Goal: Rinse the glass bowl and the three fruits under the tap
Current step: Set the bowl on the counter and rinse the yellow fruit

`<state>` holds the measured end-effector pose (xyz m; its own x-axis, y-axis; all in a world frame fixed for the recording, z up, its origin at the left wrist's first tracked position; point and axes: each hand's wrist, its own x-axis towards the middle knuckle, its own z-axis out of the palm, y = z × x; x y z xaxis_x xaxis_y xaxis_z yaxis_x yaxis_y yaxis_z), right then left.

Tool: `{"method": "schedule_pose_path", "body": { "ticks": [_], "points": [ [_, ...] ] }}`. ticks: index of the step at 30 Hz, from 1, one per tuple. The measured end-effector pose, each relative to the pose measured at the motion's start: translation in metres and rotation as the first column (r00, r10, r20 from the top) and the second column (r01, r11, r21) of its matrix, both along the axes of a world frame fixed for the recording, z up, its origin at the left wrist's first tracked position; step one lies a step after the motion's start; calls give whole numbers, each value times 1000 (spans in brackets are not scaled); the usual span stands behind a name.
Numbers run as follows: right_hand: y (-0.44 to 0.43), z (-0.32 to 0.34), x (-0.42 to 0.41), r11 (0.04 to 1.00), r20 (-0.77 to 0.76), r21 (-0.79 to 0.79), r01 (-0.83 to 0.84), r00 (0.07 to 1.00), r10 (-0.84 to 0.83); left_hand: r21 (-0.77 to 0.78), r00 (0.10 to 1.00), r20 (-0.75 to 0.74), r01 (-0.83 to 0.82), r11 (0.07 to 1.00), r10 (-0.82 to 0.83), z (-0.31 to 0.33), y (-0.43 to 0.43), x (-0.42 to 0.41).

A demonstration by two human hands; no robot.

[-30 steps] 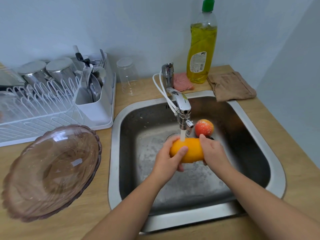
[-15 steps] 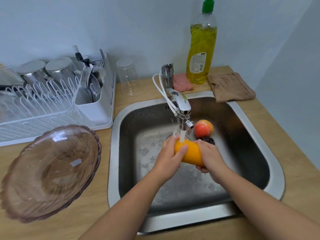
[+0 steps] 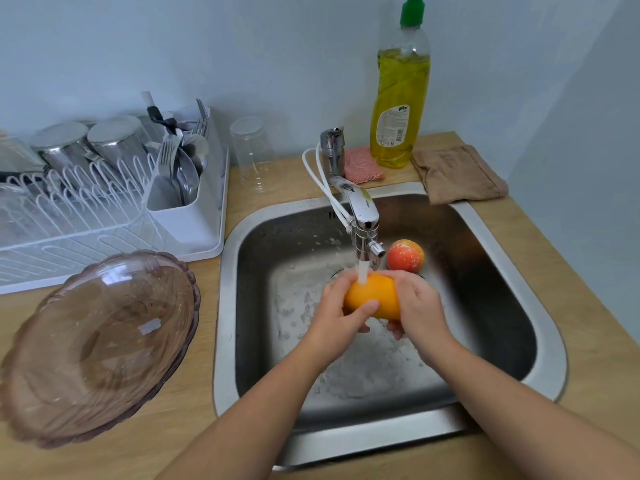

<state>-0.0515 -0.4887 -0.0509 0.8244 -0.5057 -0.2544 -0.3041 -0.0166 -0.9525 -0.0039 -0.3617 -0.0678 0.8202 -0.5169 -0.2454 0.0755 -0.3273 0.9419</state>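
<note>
An orange fruit sits under the running tap, with water hitting its top. My left hand grips its left side and my right hand grips its right side, over the steel sink. A red-orange fruit lies in the sink just behind my right hand. The third, dark fruit is hidden behind my hands. The brownish glass bowl rests on the wooden counter left of the sink.
A white dish rack with steel cups and cutlery stands at the back left. An upturned clear glass, a pink sponge, a yellow soap bottle and a brown cloth line the back of the counter.
Both hands have turned the orange fruit under the stream and shifted slightly. A dark fruit seen beside my right hand half a second ago is now hidden.
</note>
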Motion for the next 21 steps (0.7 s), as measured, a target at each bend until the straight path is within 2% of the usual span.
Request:
{"method": "schedule_pose_path", "body": {
  "ticks": [3,5,7,9,12,16,18,21],
  "points": [
    [-8,0,-1,989,19,82,-120,993,119,-101,998,-8,-62,993,62,3,0,-4],
    [-10,0,-3,964,57,119,-240,970,235,-222,983,-143,-148,964,118,3,3,0],
    [-9,-2,-3,943,72,85,-320,946,315,-289,957,-258,-210,934,135,4,7,3],
    [-9,-3,-2,949,107,84,-303,950,294,-352,932,-337,-254,901,131,3,12,7],
    [-8,-6,-3,950,117,237,-204,977,181,-432,889,-428,-361,827,165,1,17,13],
    [-5,-11,-6,885,34,420,-202,978,207,-338,910,-396,-268,902,122,1,15,14],
    [-9,-9,-8,899,-20,353,-259,959,284,-280,920,-371,-240,929,126,2,15,13],
    [-18,-4,-11,885,-120,167,-434,883,455,-89,968,-208,-160,983,138,5,17,12]
  ]
}}
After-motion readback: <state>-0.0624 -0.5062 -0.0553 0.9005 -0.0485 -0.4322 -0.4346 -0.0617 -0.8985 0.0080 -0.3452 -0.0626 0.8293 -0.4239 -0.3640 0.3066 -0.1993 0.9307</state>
